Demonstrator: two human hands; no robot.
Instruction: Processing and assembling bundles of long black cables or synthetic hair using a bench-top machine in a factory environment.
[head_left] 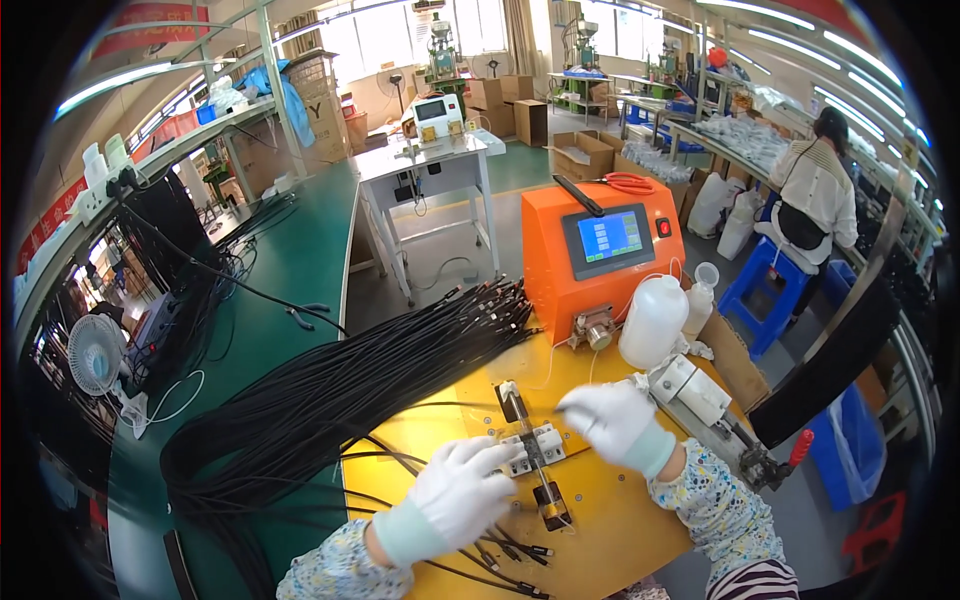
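Observation:
My left hand, in a white glove, reaches over the left side of a small metal clamping fixture on the yellow worktop. Its fingers are bent together at the fixture's edge. Black cables run up to this hand, but whatever lies between the fingers is hidden. To the right of the fixture, my right hand, gloved too, is raised with fingers pinched; a small dark tip shows at them, too small to name. A big bundle of black cables lies to the left, and several cable ends with metal plugs lie near the front.
Behind the fixture stands an orange machine with a screen; red-handled pliers lie on top. White bottles and a red-handled toggle clamp are at the right. Other pliers rest on the green table. A person sits farther back.

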